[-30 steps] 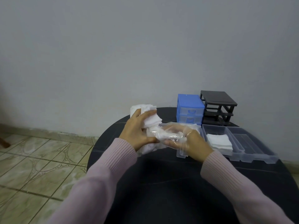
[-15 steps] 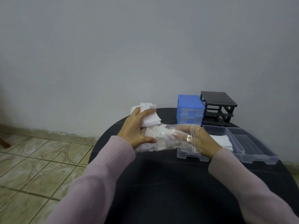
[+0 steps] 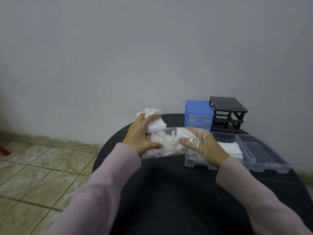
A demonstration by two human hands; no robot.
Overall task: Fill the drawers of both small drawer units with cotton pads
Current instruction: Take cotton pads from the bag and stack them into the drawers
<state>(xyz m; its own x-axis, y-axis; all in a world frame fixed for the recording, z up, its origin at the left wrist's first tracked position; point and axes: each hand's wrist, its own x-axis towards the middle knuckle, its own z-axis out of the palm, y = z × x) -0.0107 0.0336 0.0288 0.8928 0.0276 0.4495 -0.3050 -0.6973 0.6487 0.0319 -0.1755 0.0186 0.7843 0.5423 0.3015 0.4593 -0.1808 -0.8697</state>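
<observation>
My left hand [image 3: 140, 134] grips a clear plastic bag [image 3: 171, 133] stuffed with white cotton pads [image 3: 155, 123]; some pads stick out above my fingers. My right hand [image 3: 208, 148] is inside the bag's open end, its fingers and thumb closed around pads. Behind them stands a blue drawer unit [image 3: 198, 114] with its drawers in. To its right is a black drawer unit [image 3: 227, 112], an empty frame. A clear drawer [image 3: 199, 164] in front of them holds a stack of pads [image 3: 230, 147]. Another clear drawer [image 3: 264, 153] beside it is empty.
Everything sits on a round black table [image 3: 169, 192] set against a grey wall. Tiled floor [image 3: 33, 167] lies to the left. The two loose drawers lie side by side at the table's right edge.
My right hand has shifted a little to the right inside the bag, and the bag has stretched out between my hands. My left hand has stayed put.
</observation>
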